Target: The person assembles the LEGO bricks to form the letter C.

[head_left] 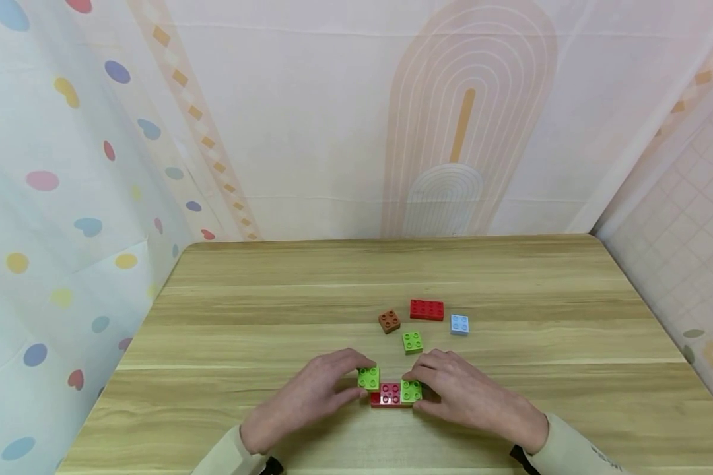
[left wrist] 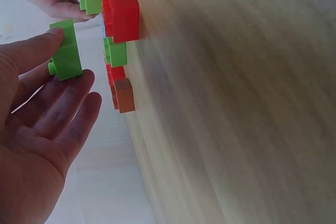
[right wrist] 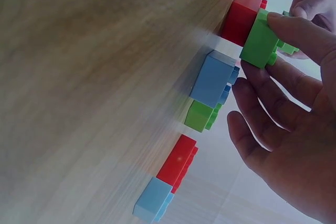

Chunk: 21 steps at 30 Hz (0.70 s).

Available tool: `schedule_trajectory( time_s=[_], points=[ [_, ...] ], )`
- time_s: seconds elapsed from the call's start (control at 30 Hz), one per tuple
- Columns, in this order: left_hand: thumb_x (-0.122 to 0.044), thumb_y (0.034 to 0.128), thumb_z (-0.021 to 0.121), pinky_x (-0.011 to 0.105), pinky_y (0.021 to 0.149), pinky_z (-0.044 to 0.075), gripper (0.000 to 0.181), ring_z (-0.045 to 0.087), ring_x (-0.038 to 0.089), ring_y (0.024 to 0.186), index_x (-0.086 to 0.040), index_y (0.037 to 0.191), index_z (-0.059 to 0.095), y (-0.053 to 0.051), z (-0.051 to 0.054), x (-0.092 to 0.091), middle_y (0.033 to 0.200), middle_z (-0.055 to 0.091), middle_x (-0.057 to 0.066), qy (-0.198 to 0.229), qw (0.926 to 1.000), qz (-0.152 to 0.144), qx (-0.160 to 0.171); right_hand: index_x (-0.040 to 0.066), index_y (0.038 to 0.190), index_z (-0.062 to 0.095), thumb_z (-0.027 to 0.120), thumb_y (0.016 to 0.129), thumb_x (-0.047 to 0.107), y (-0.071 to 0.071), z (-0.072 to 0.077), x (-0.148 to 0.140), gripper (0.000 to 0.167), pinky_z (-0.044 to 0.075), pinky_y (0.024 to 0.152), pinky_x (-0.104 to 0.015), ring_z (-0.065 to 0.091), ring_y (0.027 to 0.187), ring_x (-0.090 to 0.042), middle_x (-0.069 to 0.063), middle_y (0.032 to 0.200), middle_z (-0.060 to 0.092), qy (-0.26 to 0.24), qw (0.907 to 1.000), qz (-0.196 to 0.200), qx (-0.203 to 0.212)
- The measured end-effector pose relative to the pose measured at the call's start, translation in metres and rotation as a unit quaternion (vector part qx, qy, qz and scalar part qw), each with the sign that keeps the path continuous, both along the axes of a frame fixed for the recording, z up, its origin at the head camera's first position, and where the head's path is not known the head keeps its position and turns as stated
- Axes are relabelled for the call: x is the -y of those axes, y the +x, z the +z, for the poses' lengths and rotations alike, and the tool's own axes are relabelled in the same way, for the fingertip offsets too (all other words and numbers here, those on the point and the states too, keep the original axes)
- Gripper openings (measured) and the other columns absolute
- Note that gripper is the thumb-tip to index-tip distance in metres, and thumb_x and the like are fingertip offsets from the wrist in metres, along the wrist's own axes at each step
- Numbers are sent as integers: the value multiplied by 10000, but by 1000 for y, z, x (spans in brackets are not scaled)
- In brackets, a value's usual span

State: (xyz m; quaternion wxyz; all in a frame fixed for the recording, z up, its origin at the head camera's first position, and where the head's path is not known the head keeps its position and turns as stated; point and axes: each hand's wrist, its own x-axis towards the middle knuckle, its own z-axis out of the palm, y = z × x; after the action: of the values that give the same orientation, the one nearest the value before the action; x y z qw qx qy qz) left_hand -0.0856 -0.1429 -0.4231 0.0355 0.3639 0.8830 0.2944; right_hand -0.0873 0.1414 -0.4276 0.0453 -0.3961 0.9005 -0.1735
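Observation:
A red brick lies lengthwise near the front of the table, between the two hands. My left hand pinches a square green brick between thumb and fingers; it hangs apart from the red brick, above its left end. On the right end of the red brick is another green brick, which my right hand grips between thumb and fingers. Whether that one is pressed fully down I cannot tell. In the right wrist view a blue brick stands close by the right hand; the head view hides it.
Beyond the hands lie a loose green brick, a brown brick, a long red brick and a light blue brick. The wooden table meets a patterned curtain at the back and sides.

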Motion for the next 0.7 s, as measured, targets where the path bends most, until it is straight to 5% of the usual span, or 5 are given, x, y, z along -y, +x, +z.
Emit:
schedule_trajectory(
  time_s=[0.7],
  points=[
    [-179,931,777,330,989,556,394,659,135,1142,-105,1302,670,4,-7,0,1262,692,11,-278,9991,-11,307,126,1238,731,833,889,281,-1,1,0,396,540,993,-424,619,1099,-138,36,1171,686,48,10000,17,9]
  ],
)
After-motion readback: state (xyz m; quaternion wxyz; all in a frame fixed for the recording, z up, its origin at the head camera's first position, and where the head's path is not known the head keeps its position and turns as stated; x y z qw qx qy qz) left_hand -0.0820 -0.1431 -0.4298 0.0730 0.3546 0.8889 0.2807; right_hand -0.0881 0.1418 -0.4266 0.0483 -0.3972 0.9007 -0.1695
